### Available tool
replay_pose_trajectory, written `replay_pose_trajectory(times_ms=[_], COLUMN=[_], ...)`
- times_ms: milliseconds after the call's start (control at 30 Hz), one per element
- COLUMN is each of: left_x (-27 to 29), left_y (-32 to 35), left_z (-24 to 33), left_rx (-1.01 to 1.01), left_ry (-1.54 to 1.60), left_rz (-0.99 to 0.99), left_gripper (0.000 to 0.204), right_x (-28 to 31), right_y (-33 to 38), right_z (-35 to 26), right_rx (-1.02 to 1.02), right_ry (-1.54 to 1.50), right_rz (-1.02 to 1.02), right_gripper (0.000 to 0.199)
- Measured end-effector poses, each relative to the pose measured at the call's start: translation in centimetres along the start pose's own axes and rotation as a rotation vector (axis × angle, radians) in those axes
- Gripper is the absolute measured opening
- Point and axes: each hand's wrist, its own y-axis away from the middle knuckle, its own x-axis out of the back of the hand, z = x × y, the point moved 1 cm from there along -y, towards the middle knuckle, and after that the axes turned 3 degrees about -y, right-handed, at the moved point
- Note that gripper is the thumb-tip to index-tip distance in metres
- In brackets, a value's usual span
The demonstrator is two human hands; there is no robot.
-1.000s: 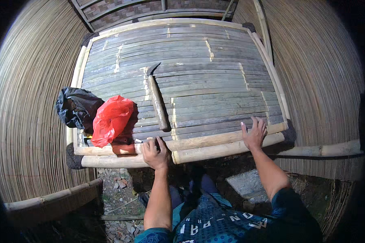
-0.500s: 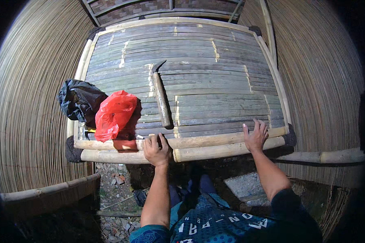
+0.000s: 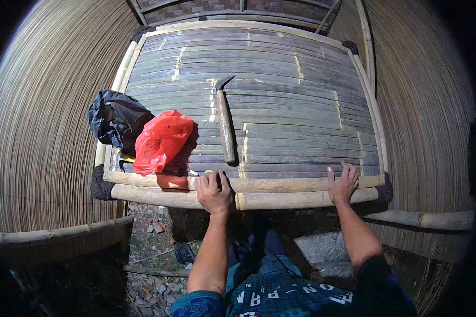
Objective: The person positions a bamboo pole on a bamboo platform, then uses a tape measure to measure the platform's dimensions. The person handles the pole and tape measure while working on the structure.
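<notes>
Left hand point(image 3: 214, 194) laid over the front rails, palm down, fingers bent, thumb standing a little off; cannot tell whether it clasps the wood or merely rests. Right hand point(image 3: 342, 185) well apart from it, near the right front corner, fingers spread loosely, fingertips past the inner bamboo pole point(image 3: 301, 184) and over the slats. Outer bamboo pole point(image 3: 301, 199) runs along the near side of the inner one, a joint showing just right of the left hand. Small white piece point(image 3: 193, 173) on the slats just left of the left fingertips. Beyond that hand, hooked tool point(image 3: 226, 124) lying flat: wooden handle toward the person, dark curved blade at the far end. Left of it, crumpled red plastic bag point(image 3: 164, 140), touching black plastic bag point(image 3: 119, 119) behind; yellow object point(image 3: 128, 158) partly hidden by the red one. All on a slatted bamboo platform point(image 3: 296, 105), dark wrapping point(image 3: 101, 182) at its left front corner. Reed wall point(image 3: 47, 132) to the left; below, rubble point(image 3: 153, 290) and a grey slab point(image 3: 322, 248).
</notes>
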Motion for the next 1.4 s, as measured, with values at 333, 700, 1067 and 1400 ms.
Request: replay_pose_trajectory(times_ms=[333, 700, 1067, 1400], left_x=[0.2, 0.2, -0.5, 4.5], left_y=[-0.3, -0.3, 0.0, -2.1], left_z=[0.1, 0.4, -0.4, -0.1], left_rx=[0.000, -0.011, -0.031, 0.359], left_ry=[0.011, 0.047, 0.004, 0.881], left_rz=[0.017, 0.038, 0.080, -0.194], left_gripper=[0.014, 0.010, 0.015, 0.020], right_x=[-0.1, 0.2, -0.6, -1.4], right_y=[0.1, 0.2, 0.2, 0.1], right_z=[0.2, 0.1, 1.0, 1.6], right_rx=[-0.005, -0.001, -0.028, 0.012], right_ry=[0.001, -0.010, -0.002, 0.011], right_rz=[-0.014, 0.016, -0.005, 0.031], right_gripper=[0.063, 0.064, 0.064, 0.067])
